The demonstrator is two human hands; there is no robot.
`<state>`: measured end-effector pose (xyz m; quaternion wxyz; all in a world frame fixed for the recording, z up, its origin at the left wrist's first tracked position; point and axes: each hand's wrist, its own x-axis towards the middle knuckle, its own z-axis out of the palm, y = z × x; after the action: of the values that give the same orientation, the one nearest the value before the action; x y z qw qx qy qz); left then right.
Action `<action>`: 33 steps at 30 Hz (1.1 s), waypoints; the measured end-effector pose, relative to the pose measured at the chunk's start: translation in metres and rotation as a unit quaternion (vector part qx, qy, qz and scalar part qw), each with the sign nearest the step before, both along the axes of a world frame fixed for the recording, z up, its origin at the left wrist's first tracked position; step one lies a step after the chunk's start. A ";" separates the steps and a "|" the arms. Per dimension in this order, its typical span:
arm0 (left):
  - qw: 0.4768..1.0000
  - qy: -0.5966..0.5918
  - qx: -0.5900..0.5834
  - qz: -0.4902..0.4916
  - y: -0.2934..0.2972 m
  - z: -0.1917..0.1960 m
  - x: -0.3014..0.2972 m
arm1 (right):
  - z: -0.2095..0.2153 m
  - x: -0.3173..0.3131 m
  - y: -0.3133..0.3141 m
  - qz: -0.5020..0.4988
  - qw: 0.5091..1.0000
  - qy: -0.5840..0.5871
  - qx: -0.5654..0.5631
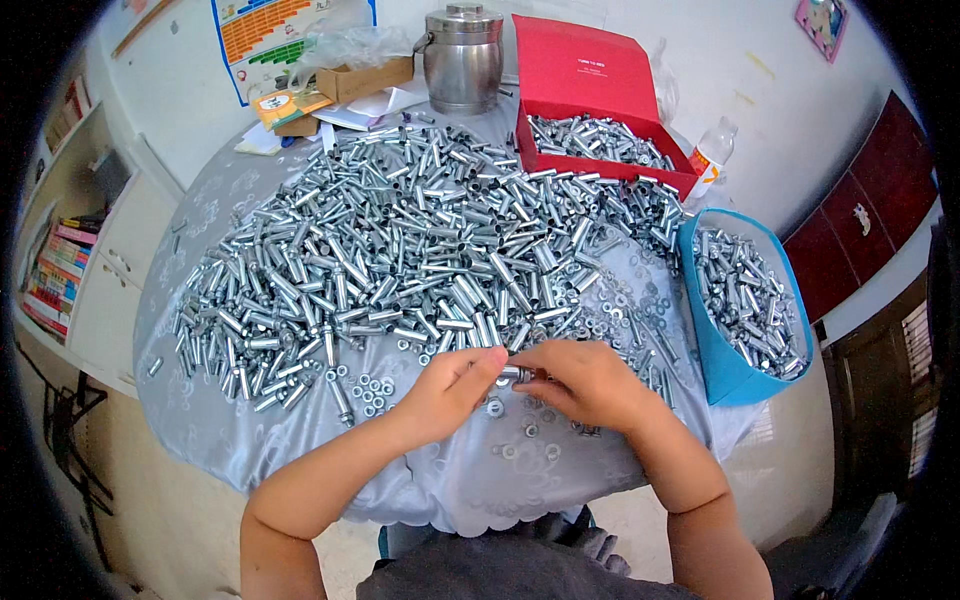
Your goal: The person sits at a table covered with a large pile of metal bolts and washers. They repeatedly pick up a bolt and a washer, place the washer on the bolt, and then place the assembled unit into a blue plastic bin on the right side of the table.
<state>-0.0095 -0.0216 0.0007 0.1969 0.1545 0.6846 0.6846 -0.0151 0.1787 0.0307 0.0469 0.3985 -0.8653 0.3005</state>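
Close to the table's front edge, my left hand (452, 392) and my right hand (585, 382) meet over a silvery metal expansion bolt (514, 374). The left fingers are closed round one end of it, and the right thumb and fingers pinch the other. Much of the bolt is covered by my fingers. Beyond my hands spreads a big heap of metal sleeves and bolts (420, 240). Loose hex nuts (374, 390) lie left of my left hand. Flat washers (618, 302) are scattered past my right hand, and several nuts (530, 430) sit just below my hands.
A silvery patterned cloth covers the round table (440, 490). At the back right, an open red box (590, 70) holds metal parts. A blue bin (745, 390) full of bolts stands at the right edge. Behind the heap are a steel pot (462, 65), a cardboard box (365, 78) and a plastic bottle (712, 150).
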 end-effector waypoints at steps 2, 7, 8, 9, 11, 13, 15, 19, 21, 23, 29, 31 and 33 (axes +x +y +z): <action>1.000 -0.003 0.000 -0.006 -0.001 -0.001 0.000 | -0.002 0.003 0.001 -0.023 0.999 -0.032 -0.015; 1.000 0.010 0.001 -0.011 -0.001 0.003 0.001 | -0.001 0.007 -0.002 -0.028 0.999 0.005 -0.032; 1.000 0.011 -0.004 -0.011 -0.001 0.003 0.001 | -0.002 0.007 -0.001 -0.028 0.999 0.038 0.007; 1.000 0.015 -0.007 -0.009 0.000 0.004 0.002 | 0.001 0.007 -0.003 -0.035 0.999 -0.002 -0.010; 1.000 0.024 -0.017 -0.007 0.001 0.006 0.002 | 0.012 0.010 -0.006 -0.051 0.994 -0.081 -0.046; 1.000 0.008 -0.016 -0.007 -0.001 0.003 0.002 | 0.000 0.005 -0.005 -0.028 0.998 -0.007 -0.051; 1.000 0.007 -0.012 -0.013 -0.001 0.004 0.001 | -0.003 0.003 -0.004 -0.015 0.998 0.039 -0.051; 0.991 0.119 -0.049 -0.021 -0.003 0.009 0.001 | 0.000 0.005 -0.003 -0.007 0.999 0.030 -0.023; 0.972 0.215 -0.089 -0.025 -0.004 0.010 -0.001 | -0.003 0.005 -0.002 0.000 0.999 -0.033 -0.023; 0.943 0.305 -0.127 -0.035 -0.006 0.012 -0.002 | -0.009 0.007 -0.001 0.013 0.989 -0.134 -0.054; 0.901 0.413 -0.130 0.004 -0.001 0.007 -0.002 | -0.006 0.010 -0.004 0.034 0.822 -0.510 -0.252; 0.973 0.222 -0.012 0.057 -0.004 0.001 -0.002 | -0.008 0.009 -0.007 0.027 0.834 -0.458 -0.305; 0.980 0.115 0.092 0.133 -0.016 0.003 -0.011 | -0.004 0.006 -0.007 0.001 0.831 -0.445 -0.333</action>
<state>-0.0202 -0.0372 0.0035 0.0086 0.1573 0.6510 0.7426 -0.0087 0.1720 0.0271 -0.2142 0.1829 -0.6394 0.7154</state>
